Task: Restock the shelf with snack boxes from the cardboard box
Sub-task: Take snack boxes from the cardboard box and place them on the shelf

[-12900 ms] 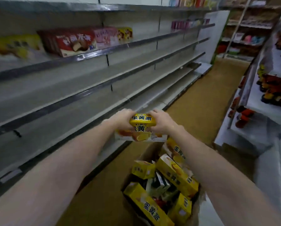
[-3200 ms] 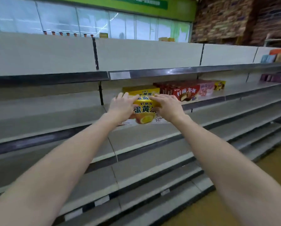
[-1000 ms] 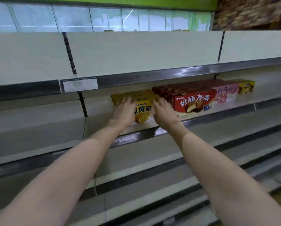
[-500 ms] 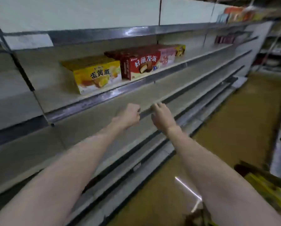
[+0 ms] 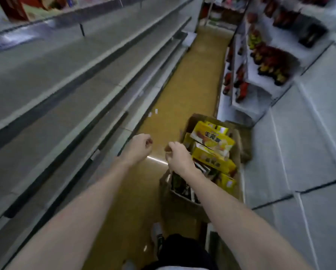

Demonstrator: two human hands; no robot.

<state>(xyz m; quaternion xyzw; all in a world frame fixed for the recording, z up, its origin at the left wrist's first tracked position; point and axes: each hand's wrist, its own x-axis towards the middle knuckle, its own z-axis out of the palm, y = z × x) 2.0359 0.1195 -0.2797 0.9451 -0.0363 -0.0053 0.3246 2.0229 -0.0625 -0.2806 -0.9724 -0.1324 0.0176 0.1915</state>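
Your hands are empty now. A second ago both of them were pressed on a yellow snack box, settling it on the shelf next to the red ones; since then you have let go, turned away from the shelf [image 5: 69, 61] and looked down the aisle. That box is placed and out of this view, apart from a blurred red pack at the top left corner.

Your left hand [image 5: 138, 146] hangs over the floor [image 5: 182, 90] with the fingers loosely curled, its grip around nothing. Your right hand [image 5: 178, 157] is the same, loosely curled and holding nothing, and it sits just over the near left edge of the cardboard box [image 5: 182, 203], not yet touching anything inside as far as the blur allows.

The cardboard box stands on the floor against the right-hand rack, and it is far from finished: several yellow snack boxes [image 5: 212, 139] lie stacked and tilted in it, with some darker packs underneath.

So one box is done and the cycle starts over. The top yellow box lies slanted and free of the others, which makes it the likely next pick, probably with both hands on its short ends.
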